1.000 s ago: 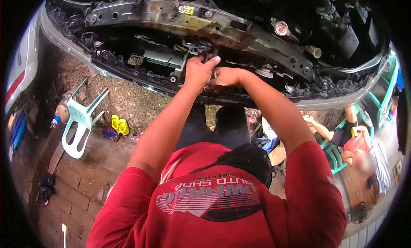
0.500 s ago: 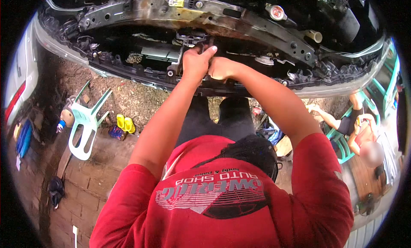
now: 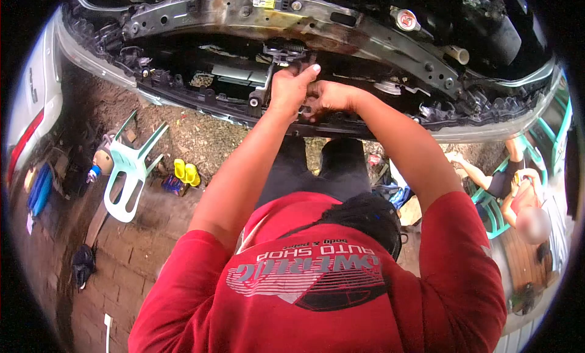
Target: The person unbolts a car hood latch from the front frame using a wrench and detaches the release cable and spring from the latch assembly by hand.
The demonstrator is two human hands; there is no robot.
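In the head view both of my hands reach into the front end of a car, just below the hood latch [image 3: 286, 50]. My left hand [image 3: 286, 90] is closed beside the latch bracket, its thumb pointing up and right; whatever its fingers grip is hidden. Close against it on the right, my right hand [image 3: 332, 97] has its fingers curled inward toward the left hand. Anything inside those fingers is too dark and small to make out. Behind the hands runs the bare metal radiator support [image 3: 244, 10], and the bumper edge [image 3: 201, 111] passes beneath my forearms.
A radiator cap [image 3: 406, 20] sits beyond the metal support. On the ground to the left are a pale green plastic chair [image 3: 125, 176] and yellow clogs [image 3: 186, 172]. At right, a person [image 3: 521, 194] sits on a green chair. A white vehicle [image 3: 36, 103] stands far left.
The whole view has shifted slightly right and down. My right hand has turned a little, its fingers now showing darker beside the left hand, which keeps its place at the latch.
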